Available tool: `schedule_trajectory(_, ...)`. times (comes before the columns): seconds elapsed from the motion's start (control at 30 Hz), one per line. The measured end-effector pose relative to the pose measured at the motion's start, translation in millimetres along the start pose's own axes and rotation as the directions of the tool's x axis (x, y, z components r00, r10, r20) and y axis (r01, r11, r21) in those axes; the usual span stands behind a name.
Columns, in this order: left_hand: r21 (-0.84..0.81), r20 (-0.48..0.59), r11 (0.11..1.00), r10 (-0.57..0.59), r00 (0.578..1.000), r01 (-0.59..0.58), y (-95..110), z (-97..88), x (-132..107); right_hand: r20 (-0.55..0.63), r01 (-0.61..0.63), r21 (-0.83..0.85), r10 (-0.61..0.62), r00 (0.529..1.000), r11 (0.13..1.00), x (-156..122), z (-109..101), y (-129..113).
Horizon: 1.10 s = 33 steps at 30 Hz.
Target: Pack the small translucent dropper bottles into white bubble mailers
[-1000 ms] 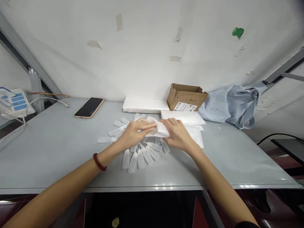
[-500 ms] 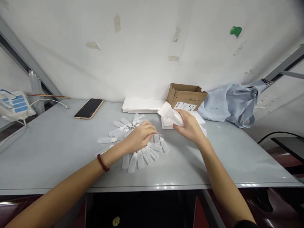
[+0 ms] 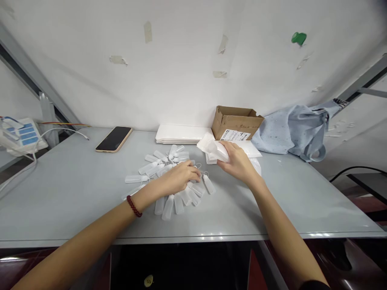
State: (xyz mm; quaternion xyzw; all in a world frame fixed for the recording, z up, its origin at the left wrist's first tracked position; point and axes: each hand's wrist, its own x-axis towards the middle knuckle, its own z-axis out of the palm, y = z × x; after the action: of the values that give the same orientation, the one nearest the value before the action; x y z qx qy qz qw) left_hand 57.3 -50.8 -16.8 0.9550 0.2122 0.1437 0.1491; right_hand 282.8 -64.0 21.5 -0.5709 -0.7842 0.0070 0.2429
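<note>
Currently, translucent bottles [image 3: 179, 204] around curled left hand [image 3: 183, 176], its hold unclear, right hand [image 3: 237, 161] clasping white pouch [image 3: 213, 149]

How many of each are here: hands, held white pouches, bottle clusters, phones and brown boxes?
Left hand and right hand: 2
Held white pouch: 1
Bottle cluster: 1 (partly hidden by the left hand, so its bottles can't be counted exactly)
Phone: 1
Brown box: 1
Total: 6

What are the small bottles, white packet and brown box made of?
Small bottles: probably plastic; cloudy, translucent walls suggest it. White packet: plastic film or coated paper, unclear which; it looks thin, creased, slightly shiny. Brown box: likely cardboard, matte, with an uneven rim.
</note>
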Motion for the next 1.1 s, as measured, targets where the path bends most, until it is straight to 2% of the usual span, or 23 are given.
schedule_trajectory(0.1,-0.054,-0.049,0.998,0.009,0.999,-0.011,3,-3.6,0,0.008,0.01,-0.003,-0.01,1.0,1.0,0,0,0)
schedule_trajectory(0.17,-0.145,-0.129,0.989,-0.003,0.992,-0.016,4,-8.8,-2,0.017,0.008,-0.016,-0.008,1.0,1.0,0,1,0)
schedule_trajectory(0.27,-0.333,-0.262,0.942,-0.142,0.954,0.049,7,-23.2,-8,0.03,-0.011,-0.06,0.013,0.999,0.998,0,0,1)
schedule_trajectory(0.33,-0.473,-0.332,0.874,-0.295,0.896,0.113,9,-35.1,-12,0.042,-0.021,-0.088,0.025,0.999,0.996,0,0,1)
schedule_trajectory(0.37,-0.55,-0.378,0.828,-0.361,0.852,0.107,9,-40.4,-14,0.048,-0.023,-0.098,0.027,0.998,0.995,0,0,0)
schedule_trajectory(0.47,-0.722,-0.493,0.691,-0.518,0.699,0.003,9,-48.6,-15,0.074,-0.017,-0.108,0.025,0.997,0.994,0,2,-2)
schedule_trajectory(0.53,-0.786,-0.496,0.617,-0.602,0.626,-0.029,7,-46.7,-13,0.091,-0.003,-0.106,0.012,0.996,0.994,-1,4,-5)
schedule_trajectory(0.6,-0.838,-0.451,0.545,-0.669,0.591,-0.023,4,-41.0,-10,0.106,0.02,-0.103,-0.009,0.994,0.995,-2,6,-9)
schedule_trajectory(0.7,-0.883,-0.398,0.47,-0.721,0.567,-0.022,3,-32.2,-6,0.124,0.056,-0.089,-0.045,0.991,0.994,-3,9,-13)
schedule_trajectory(0.77,-0.887,-0.4,0.461,-0.734,0.548,-0.031,4,-28.8,-5,0.133,0.074,-0.072,-0.064,0.989,0.995,-4,11,-16)
schedule_trajectory(0.87,-0.87,-0.43,0.493,-0.743,0.513,-0.017,7,-27.0,-4,0.144,0.089,-0.045,-0.082,0.986,0.995,-5,13,-19)
schedule_trajectory(1.1,-0.803,-0.472,0.58,-0.758,0.45,0.136,11,-37.0,-8,0.157,0.076,-0.044,-0.069,0.985,0.996,-6,13,-23)
